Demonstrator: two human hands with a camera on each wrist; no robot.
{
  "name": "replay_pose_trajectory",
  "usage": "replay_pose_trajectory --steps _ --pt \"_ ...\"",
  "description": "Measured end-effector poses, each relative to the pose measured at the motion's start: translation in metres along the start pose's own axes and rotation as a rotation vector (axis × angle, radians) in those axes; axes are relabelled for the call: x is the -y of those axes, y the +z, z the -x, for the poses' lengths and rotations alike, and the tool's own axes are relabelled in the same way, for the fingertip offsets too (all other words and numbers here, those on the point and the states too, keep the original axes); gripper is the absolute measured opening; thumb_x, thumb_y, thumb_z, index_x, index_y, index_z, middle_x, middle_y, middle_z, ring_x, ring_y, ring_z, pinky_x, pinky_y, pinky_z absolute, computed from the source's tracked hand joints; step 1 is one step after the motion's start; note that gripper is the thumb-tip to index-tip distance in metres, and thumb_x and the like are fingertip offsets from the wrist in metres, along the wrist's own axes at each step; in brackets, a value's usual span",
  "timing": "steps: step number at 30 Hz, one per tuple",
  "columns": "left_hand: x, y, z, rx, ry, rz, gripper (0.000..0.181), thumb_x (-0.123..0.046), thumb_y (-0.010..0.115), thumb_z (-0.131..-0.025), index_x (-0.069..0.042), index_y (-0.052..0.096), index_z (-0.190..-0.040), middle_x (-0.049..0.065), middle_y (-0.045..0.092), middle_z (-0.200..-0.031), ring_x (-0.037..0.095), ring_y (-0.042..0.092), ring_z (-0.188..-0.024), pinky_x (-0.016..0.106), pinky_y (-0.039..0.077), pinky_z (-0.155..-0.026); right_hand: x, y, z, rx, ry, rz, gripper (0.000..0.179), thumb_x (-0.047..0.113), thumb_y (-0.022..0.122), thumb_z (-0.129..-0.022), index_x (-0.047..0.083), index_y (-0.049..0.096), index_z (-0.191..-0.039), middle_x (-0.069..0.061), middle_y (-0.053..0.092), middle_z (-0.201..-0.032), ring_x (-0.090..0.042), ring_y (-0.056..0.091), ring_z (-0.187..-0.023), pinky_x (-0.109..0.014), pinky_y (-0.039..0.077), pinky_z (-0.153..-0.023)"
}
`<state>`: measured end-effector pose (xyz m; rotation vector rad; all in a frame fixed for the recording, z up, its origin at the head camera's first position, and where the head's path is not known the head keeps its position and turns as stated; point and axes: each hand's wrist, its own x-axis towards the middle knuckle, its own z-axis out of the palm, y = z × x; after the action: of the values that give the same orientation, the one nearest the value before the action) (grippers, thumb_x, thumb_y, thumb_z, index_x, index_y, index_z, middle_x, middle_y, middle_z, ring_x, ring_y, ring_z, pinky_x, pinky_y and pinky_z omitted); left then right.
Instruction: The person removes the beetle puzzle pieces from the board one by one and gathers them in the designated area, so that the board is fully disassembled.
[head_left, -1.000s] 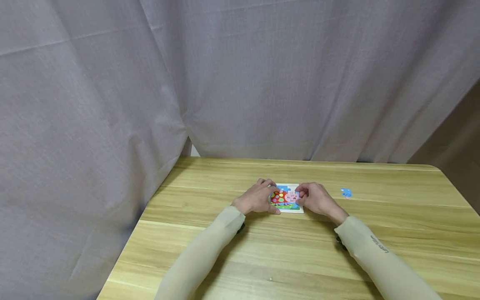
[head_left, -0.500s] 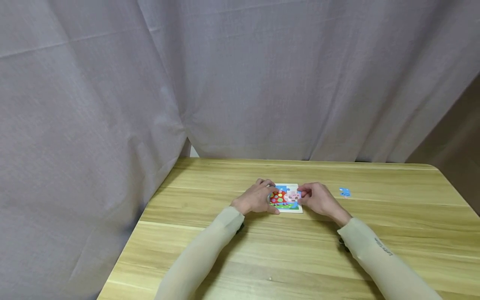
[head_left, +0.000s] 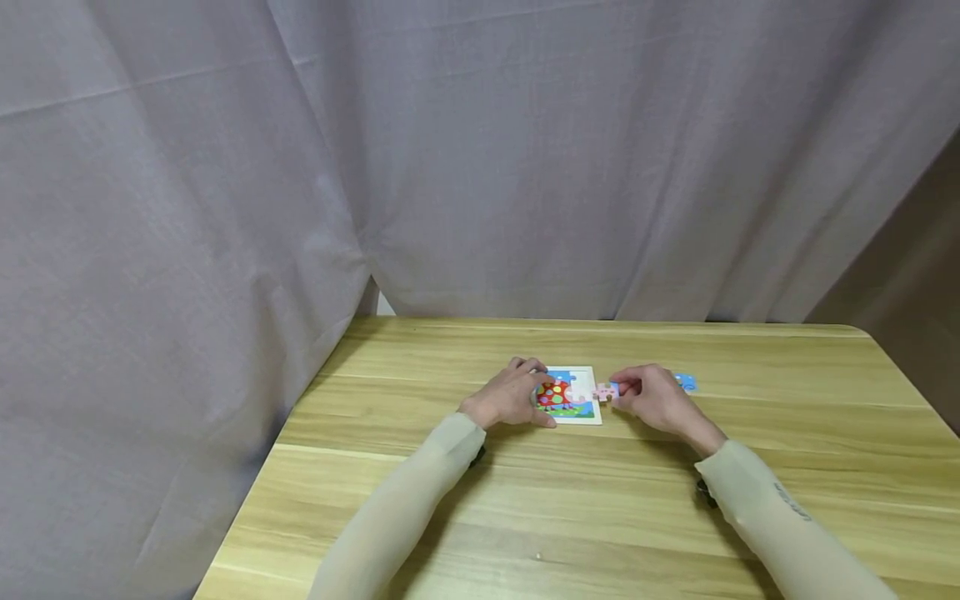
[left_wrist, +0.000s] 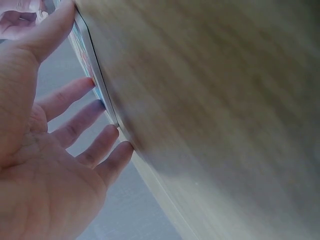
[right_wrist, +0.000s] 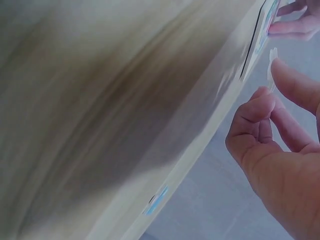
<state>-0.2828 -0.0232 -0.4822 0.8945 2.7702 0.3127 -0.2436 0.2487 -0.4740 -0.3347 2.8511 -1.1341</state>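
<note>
A white-framed jigsaw puzzle board (head_left: 581, 422) lies flat on the table, showing a red, spotted shape over a green strip and a bare white patch on its right side. My left hand (head_left: 508, 396) rests across the board's left part, fingers spread and fairly straight, thumb at the near edge, as the left wrist view also shows. Just past the board's right edge, my right hand (head_left: 658, 402) pinches a pink and blue puzzle piece (head_left: 604, 392) between thumb and fingers. That piece (right_wrist: 272, 70) appears edge-on in the right wrist view, raised off the table.
Another blue puzzle piece (head_left: 686, 382) lies on the wooden table (head_left: 480, 517) behind the right hand, partly hidden by it in the head view. Grey curtains (head_left: 495, 167) hang behind and to the left of the table.
My right hand has drawn the pink puzzle piece rightward off the board, exposing the white patch. My left hand stays on the board.
</note>
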Motion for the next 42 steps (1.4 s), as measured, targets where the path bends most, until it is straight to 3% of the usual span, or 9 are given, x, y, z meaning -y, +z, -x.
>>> replay_pose_trajectory --steps 20,42 --pt "0.001 0.000 0.001 0.004 -0.003 0.023 0.078 -0.053 0.086 -0.092 -0.023 0.059 -0.158 -0.002 0.049 -0.165 0.024 0.043 -0.152 0.039 0.046 -0.126 -0.030 -0.025 0.033 -0.041 -0.005 0.031 0.032 0.000 0.081 -0.091 -0.015 0.074 -0.118 -0.010 0.074 -0.090 0.001 0.057 -0.076 -0.017 0.049 -0.066" --pt "0.001 -0.001 0.001 0.001 0.013 0.036 0.077 -0.051 0.086 -0.093 -0.020 0.059 -0.158 0.000 0.050 -0.165 0.025 0.042 -0.154 0.040 0.044 -0.128 -0.056 -0.047 0.056 -0.043 0.091 0.071 0.033 0.005 0.082 -0.093 -0.013 0.075 -0.121 -0.009 0.075 -0.092 0.001 0.056 -0.075 -0.019 0.048 -0.064"
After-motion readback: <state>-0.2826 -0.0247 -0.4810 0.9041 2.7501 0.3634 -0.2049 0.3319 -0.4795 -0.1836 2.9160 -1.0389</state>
